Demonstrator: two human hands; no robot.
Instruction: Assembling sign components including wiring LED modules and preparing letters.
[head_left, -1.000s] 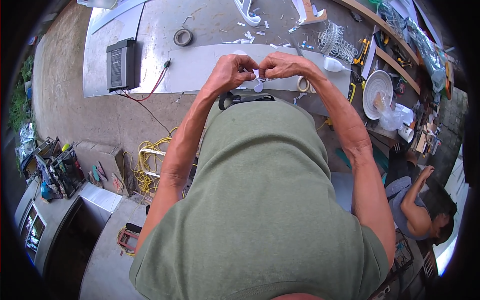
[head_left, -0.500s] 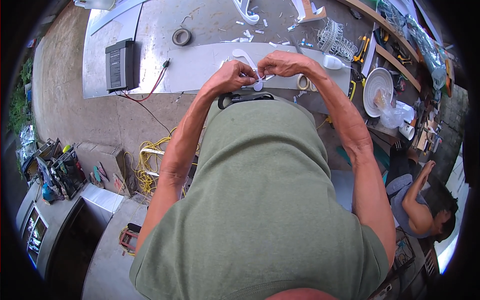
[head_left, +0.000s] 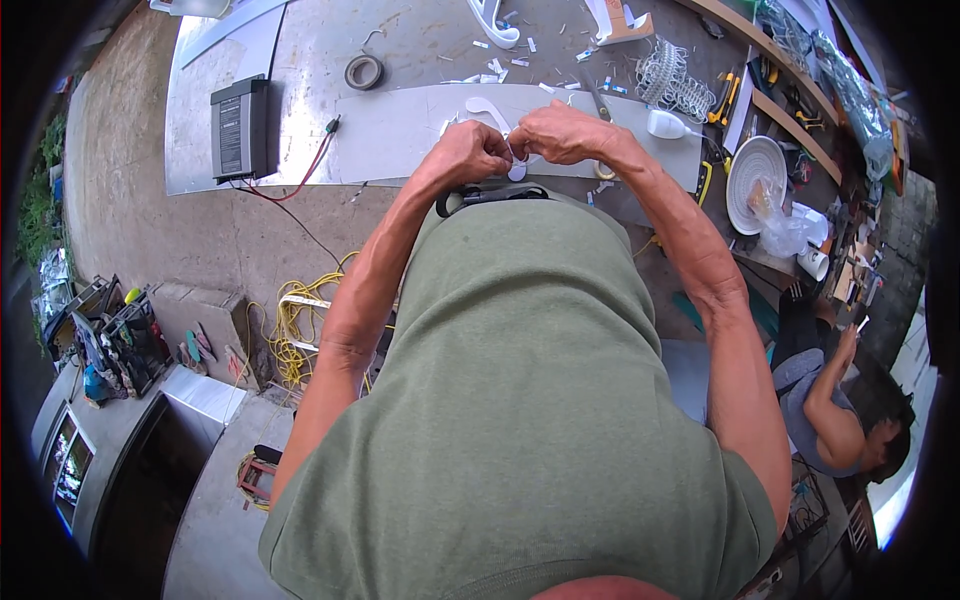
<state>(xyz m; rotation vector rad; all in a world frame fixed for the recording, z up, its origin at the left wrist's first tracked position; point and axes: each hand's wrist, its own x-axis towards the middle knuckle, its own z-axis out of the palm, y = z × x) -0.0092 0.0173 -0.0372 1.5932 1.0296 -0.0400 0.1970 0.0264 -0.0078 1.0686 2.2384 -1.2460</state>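
A white curved strip, shaped like part of a letter [head_left: 487, 106], lies on the grey sheet in front of me, and its rounded near end shows below my fingers. My left hand [head_left: 472, 152] is closed in a pinch at its left side. Against those fingertips, my right hand [head_left: 562, 134] is pinched too, its back turned up and hiding the middle of the strip. A thin pale strand shows between the two pinches; its ends are hidden. Just right of my right wrist lies a tape roll [head_left: 604, 165].
A black power supply [head_left: 240, 132] with red and black leads stands left. Dark tape [head_left: 364, 72], small white modules [head_left: 494, 68], coiled wired modules [head_left: 672, 80], a white bottle [head_left: 666, 124] and a round basket [head_left: 755, 185] share the bench. Another person [head_left: 835, 410] sits at right.
My right hand has turned over more and shifted slightly down and left, its fingers closer to my left hand. The other person's hands have moved, now with a small white thing.
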